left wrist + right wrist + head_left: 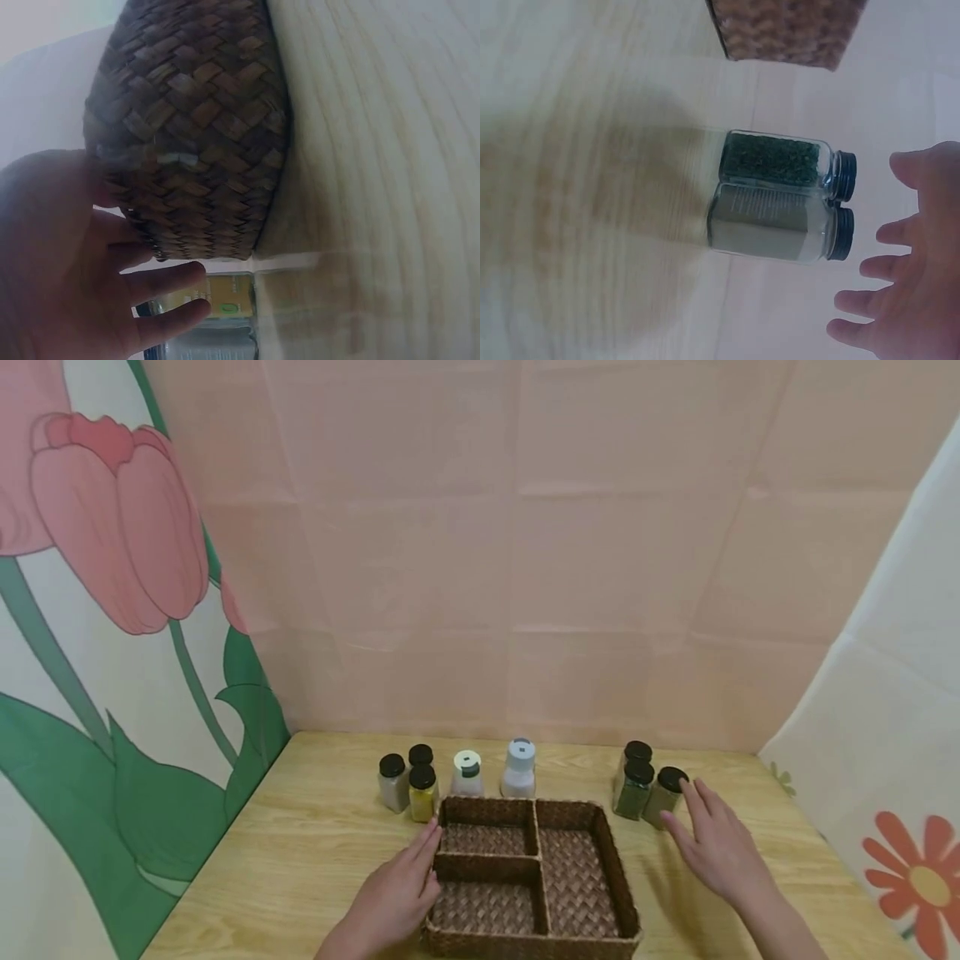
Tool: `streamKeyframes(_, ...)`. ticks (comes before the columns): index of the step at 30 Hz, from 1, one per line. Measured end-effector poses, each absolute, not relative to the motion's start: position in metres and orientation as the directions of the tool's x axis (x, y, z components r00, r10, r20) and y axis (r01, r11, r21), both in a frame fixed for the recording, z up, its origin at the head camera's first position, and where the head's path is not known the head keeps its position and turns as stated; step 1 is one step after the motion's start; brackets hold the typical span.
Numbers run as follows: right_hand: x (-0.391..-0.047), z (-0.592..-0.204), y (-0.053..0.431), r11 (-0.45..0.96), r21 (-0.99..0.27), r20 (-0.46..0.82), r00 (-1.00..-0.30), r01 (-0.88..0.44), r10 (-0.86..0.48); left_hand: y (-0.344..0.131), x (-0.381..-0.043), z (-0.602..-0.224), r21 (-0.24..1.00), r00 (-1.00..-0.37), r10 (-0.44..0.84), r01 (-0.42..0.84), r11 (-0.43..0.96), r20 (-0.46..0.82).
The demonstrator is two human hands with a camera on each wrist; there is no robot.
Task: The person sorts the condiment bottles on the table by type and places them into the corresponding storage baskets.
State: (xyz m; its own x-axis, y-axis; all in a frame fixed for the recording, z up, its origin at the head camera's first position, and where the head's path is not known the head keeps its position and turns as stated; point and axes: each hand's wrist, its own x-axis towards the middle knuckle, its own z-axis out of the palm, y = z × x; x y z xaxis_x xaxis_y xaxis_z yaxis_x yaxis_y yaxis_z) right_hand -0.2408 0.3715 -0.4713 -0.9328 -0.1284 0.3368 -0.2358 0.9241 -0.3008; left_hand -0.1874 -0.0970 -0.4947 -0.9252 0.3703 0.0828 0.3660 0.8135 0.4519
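Nearest us on the wooden table [277, 860], a three-compartment woven basket [532, 946] sits with the person's left hand [397, 889], fingers extended and unclenched, against its left wall. Fingers loose and grasping nothing, the right hand [716, 843] hovers just beside a black-lidded jar of brownish powder [663, 803], near the basket's far right corner.

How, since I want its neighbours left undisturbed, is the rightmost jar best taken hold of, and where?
Probably best around the upper body of the rightmost jar, just below its black lid, coming from the right. It stands upright with straight sides; the green-filled jar crowds its left, while no jar blocks its right.
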Motion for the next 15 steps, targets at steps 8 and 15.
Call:
streamKeyframes(8,-0.265,-0.469,0.380,0.919,-0.317,0.327,-0.936,-0.235,-0.127,-0.096,-0.185,-0.497,0.475,-0.922,0.376,0.371,0.798,0.090)
streamKeyframes(15,-0.285,-0.468,0.384,0.894,-0.361,0.316,-0.937,-0.264,-0.149,-0.093,-0.184,-0.496,0.482,-0.927,0.367,0.357,0.800,0.076)
